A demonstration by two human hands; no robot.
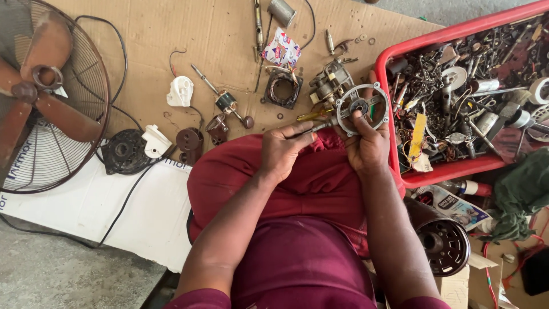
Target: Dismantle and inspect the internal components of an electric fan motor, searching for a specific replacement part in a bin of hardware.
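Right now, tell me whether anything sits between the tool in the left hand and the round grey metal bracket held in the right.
Nothing visible does. The left hand holds a slim screwdriver-like tool whose tip reaches the round grey metal bracket, which the right hand grips from below. Whether the tip actually touches is unclear.

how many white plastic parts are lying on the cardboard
2. One white plastic part lies near the cardboard's middle; the other sits at its lower edge beside the round black motor part. Others may be hidden.
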